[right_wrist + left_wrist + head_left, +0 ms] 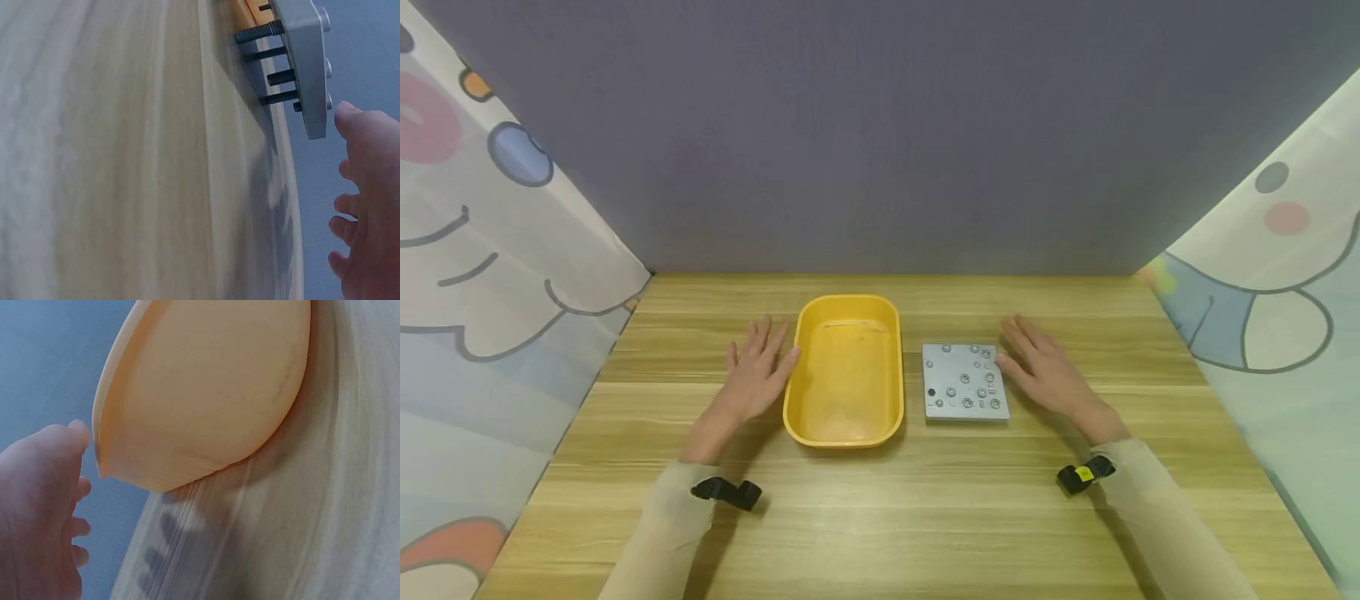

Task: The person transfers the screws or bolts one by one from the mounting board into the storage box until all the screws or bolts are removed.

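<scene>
A yellow plastic tray (845,383) with rounded corners stands on the table, nothing visible inside. My left hand (751,383) is beside its left side with fingers spread and the thumb tip right at the rim. To the tray's right is a square silver metal plate (953,367) with several bolt heads on top. In the right wrist view, black threaded bolts (280,76) stick out below the plate and hold it above the wood. My right hand (1051,375) hovers off the plate's right edge, fingers extended, its thumb nearest the upper right corner.
The wood-grain table (865,525) runs back to a grey fabric wall (887,142). White curtains with cartoon prints (490,275) hang on both sides. Each wrist wears a black strap camera (1084,475) over a light sleeve.
</scene>
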A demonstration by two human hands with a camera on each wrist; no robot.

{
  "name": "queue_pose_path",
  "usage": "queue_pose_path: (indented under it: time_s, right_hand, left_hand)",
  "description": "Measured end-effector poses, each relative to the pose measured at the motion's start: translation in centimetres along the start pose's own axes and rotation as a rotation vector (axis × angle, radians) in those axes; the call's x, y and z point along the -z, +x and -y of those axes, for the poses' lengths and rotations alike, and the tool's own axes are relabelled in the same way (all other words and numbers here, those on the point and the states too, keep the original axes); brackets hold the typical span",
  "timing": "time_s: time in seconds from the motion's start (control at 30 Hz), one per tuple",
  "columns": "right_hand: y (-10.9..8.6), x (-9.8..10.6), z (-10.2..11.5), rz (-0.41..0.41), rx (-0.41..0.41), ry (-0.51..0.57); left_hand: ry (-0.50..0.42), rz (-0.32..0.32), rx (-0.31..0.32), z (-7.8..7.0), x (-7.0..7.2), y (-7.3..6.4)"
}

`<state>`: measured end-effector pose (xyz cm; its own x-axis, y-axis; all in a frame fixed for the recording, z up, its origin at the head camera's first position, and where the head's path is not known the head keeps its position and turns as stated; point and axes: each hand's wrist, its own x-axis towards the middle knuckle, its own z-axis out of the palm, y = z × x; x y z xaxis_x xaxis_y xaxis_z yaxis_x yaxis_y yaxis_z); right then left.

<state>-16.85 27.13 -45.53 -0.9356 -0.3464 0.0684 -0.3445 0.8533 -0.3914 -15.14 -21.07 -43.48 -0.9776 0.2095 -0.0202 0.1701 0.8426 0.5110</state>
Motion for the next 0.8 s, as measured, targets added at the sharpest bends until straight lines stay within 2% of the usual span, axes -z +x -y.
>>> queue_pose_path:
  time_s: [0.23,0.6,0.8]
  right_hand:
    - [0.2,-0.2,0.3,-0.003,0.021,0.011]
    - [0.3,-0.1,1.0,-0.045,0.106,0.03]
    - [0.3,-0.2,1.3,-0.062,0.105,0.051]
  left_hand:
    - [-0.031,0.03,-0.001,-0.1,-0.3,-0.3]
    - [-0.07,0.028,-0.005,0.0,-0.6,-0.4]
    - [-0.109,0.016,-0.02,0.1,-0.8,-0.5]
